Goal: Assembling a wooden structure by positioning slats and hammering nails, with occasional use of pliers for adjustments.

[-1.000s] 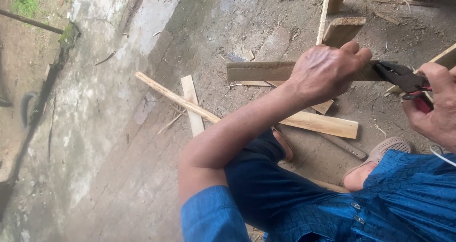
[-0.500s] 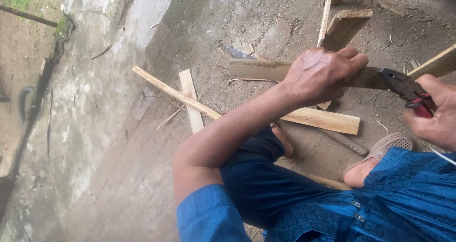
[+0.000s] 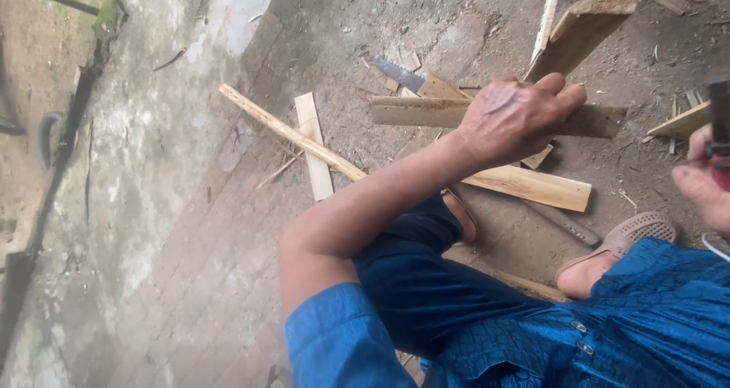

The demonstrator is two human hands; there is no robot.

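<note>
Over gritty concrete, left hand (image 3: 521,118) clamps a flat weathered plank (image 3: 426,112); right hand (image 3: 703,182) pinches a red-handled tool (image 3: 719,129).

The person wears a bright blue shirt (image 3: 646,319) with a fine woven pattern and small round buttons, and its short sleeve (image 3: 334,342) ends above the elbow. The trousers (image 3: 426,281) are of a darker blue. On the foot there is a beige slipper (image 3: 635,232) with many small holes on top. The left hand (image 3: 517,118) and the forearm are bare, and the right hand (image 3: 703,186) is bare too.
</note>
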